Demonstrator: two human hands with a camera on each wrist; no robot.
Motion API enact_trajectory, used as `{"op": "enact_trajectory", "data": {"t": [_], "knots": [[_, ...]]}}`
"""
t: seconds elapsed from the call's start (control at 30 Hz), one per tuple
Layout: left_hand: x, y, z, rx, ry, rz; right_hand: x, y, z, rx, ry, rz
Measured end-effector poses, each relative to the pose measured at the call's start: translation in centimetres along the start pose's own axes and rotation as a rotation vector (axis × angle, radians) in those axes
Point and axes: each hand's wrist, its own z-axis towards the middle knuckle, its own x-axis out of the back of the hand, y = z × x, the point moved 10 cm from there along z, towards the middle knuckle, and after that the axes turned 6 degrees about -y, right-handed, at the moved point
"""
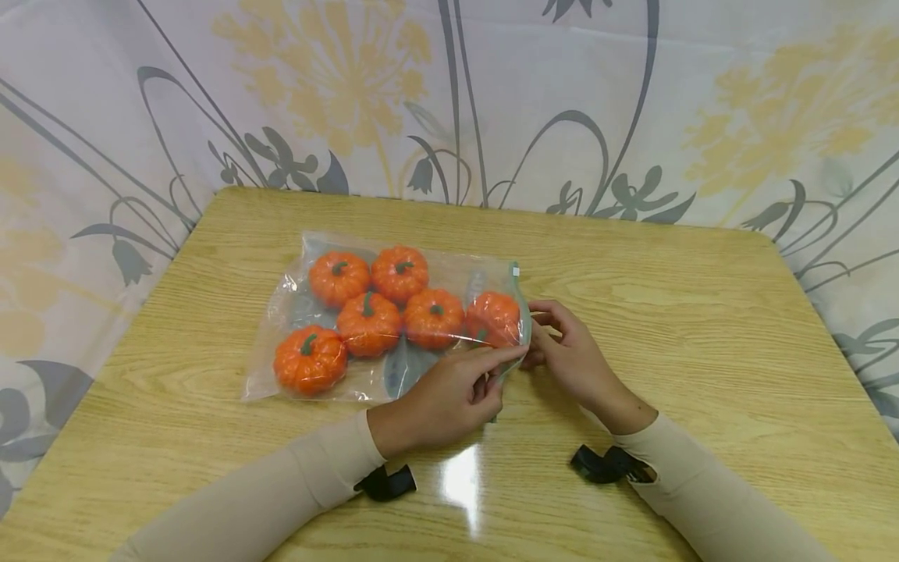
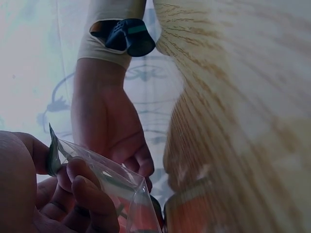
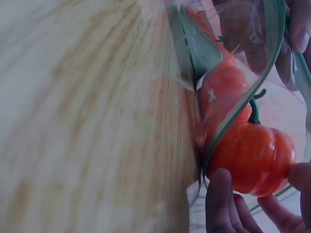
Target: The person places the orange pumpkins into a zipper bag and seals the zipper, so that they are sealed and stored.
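Note:
A clear zip bag (image 1: pixel 379 382) with a green zip edge (image 1: pixel 523 308) lies on the table, its mouth towards the right. Several small orange pumpkins (image 1: pixel 368 324) with green stems sit inside. My left hand (image 1: pixel 449 394) pinches the near side of the bag's mouth, index finger stretched along the zip edge. At the mouth, my right hand (image 1: pixel 572 359) has its fingers about the rightmost pumpkin (image 3: pixel 255 155). In the right wrist view, fingertips (image 3: pixel 219 187) meet that pumpkin from opposite sides, beside the parted green edges. The bag partly hides the fingers in the head view.
The wood-grain table (image 1: pixel 702 336) extends to both sides and behind the bag. A white slider (image 1: pixel 516 271) sits at the far end of the zip edge. Floral fabric (image 1: pixel 534 94) hangs along the table's back. Black wrist mounts (image 1: pixel 386 482) stick out below both sleeves.

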Motion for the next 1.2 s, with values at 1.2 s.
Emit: {"op": "enact_trajectory", "data": {"t": [1.2], "knots": [[0.0, -0.2, -0.1, 0.027, -0.015, -0.012, -0.5, 0.5, -0.1, -0.035, -0.079, 0.08]]}}
